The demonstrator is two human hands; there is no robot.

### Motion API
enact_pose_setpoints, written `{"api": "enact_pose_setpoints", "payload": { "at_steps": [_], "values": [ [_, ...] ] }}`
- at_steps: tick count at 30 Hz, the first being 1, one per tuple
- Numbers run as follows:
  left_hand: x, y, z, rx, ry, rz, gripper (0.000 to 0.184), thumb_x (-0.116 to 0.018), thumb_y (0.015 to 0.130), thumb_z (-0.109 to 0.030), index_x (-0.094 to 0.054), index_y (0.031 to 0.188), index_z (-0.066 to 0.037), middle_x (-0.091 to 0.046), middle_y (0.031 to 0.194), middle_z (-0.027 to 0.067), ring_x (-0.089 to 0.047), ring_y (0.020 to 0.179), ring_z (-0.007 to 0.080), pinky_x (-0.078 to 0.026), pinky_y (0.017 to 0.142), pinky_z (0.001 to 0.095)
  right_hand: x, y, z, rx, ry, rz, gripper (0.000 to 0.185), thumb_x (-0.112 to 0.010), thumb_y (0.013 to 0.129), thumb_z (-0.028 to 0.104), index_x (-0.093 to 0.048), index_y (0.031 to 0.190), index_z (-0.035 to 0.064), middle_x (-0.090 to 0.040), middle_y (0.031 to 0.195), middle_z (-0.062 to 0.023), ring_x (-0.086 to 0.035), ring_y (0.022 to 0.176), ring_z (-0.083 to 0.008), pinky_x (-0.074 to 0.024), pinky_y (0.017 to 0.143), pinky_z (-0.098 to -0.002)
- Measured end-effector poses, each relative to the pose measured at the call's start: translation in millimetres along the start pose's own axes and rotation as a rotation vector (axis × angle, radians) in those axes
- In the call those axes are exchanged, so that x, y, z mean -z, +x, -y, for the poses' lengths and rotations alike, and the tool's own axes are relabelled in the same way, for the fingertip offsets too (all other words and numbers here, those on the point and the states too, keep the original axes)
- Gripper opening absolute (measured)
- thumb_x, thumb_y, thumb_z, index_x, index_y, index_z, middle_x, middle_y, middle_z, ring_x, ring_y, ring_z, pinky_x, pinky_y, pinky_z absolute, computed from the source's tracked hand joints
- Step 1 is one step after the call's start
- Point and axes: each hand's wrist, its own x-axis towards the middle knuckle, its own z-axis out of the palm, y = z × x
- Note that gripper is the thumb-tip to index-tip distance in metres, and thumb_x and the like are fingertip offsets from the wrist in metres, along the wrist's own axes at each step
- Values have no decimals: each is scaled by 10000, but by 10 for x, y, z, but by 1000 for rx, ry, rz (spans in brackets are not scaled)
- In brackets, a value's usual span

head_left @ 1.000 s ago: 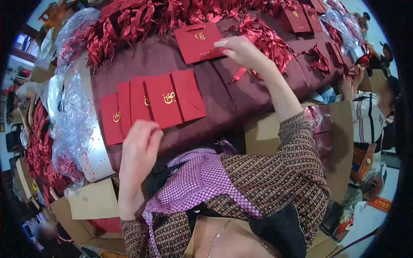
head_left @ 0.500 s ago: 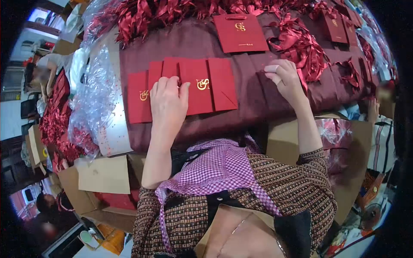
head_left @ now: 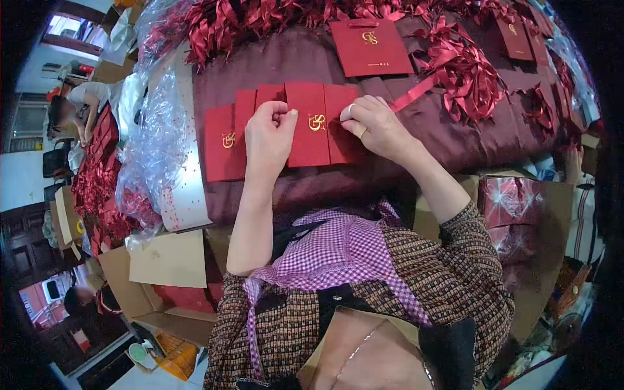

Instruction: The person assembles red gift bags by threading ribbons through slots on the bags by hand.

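Several flat red paper gift bags with gold lettering (head_left: 307, 143) lie fanned and overlapping on the dark maroon cloth before me. My left hand (head_left: 268, 136) rests over them with curled fingers, its thumb and forefinger closed at the edge of a middle bag. Over the right end of the row, my right hand (head_left: 377, 129) is pinched on a red satin ribbon (head_left: 416, 93), which stretches back to a looped heap of ribbons (head_left: 471, 84). White wrapping shows on one right finger, and a ring on another. The fingertips of the right hand are partly hidden.
Another red bag (head_left: 372, 49) lies flat farther back. Bundled ribbons (head_left: 234, 29) line the far side, and clear plastic (head_left: 149, 146) covers the left edge. Open cardboard boxes (head_left: 168, 260) stand below the table's near edge. Another person (head_left: 81, 107) bends over red material at left.
My right hand has moved left from beside the ribbon heap to the bags, drawing a ribbon out with it. My left hand stays at the bags. The view has shifted slightly.
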Motion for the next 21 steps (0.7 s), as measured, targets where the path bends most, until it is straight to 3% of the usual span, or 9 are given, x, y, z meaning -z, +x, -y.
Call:
{"api": "enact_pose_setpoints", "payload": {
  "at_steps": [1, 3, 6, 12, 18, 21],
  "values": [
    [-10, 7, -8, -3, -1, 3, 211, -643, 852, -98, -625, 989, 62, -637, 736, 79, -591, 655, 162, -467, 612, 310, 9, -4, 3, -2, -3, -3, 92, -655, 813, 144, -601, 872, 98, -592, 863, -65, -566, 891, -260, -416, 798, -378],
    [-31, 19, -23, 111, -302, 86, 222, -623, 863, -58, -623, 1046, 69, -622, 729, 9, -533, 658, 57, -444, 588, 222, 24, -6, 16, 3, -8, -11, 104, -653, 817, 139, -597, 891, 92, -601, 868, -73, -570, 888, -272, -415, 793, -376],
    [-46, 31, 30, 133, -388, 103, 231, -614, 868, -35, -620, 1072, 73, -595, 766, -29, -501, 688, 22, -436, 617, 193, 41, 6, 20, -23, 46, -19, 116, -644, 831, 134, -586, 915, 80, -615, 893, -88, -575, 897, -287, -413, 799, -382],
    [1, -89, -9, 118, -422, 63, 227, -613, 865, -9, -618, 1076, 77, -607, 836, -12, -512, 719, 28, -443, 653, 185, 57, 201, 241, 40, 116, -126, 99, -610, 864, 128, -571, 925, 61, -626, 898, -107, -585, 906, -298, -404, 819, -397],
    [79, -204, -66, 109, -389, 36, 241, -622, 860, -9, -620, 1089, 64, -594, 831, -18, -515, 733, 37, -443, 664, 180, 38, 381, 426, 125, 105, -93, 105, -603, 874, 162, -566, 904, 69, -625, 857, -102, -598, 876, -284, -403, 802, -384],
    [101, -260, -101, 103, -374, 17, 249, -628, 853, -1, -623, 1096, 54, -584, 826, -20, -514, 732, 36, -444, 663, 181, 8, 419, 454, 146, 90, -66, 101, -640, 840, 87, -564, 893, 46, -613, 842, -96, -600, 845, -273, -416, 795, -373]
  ]
}}
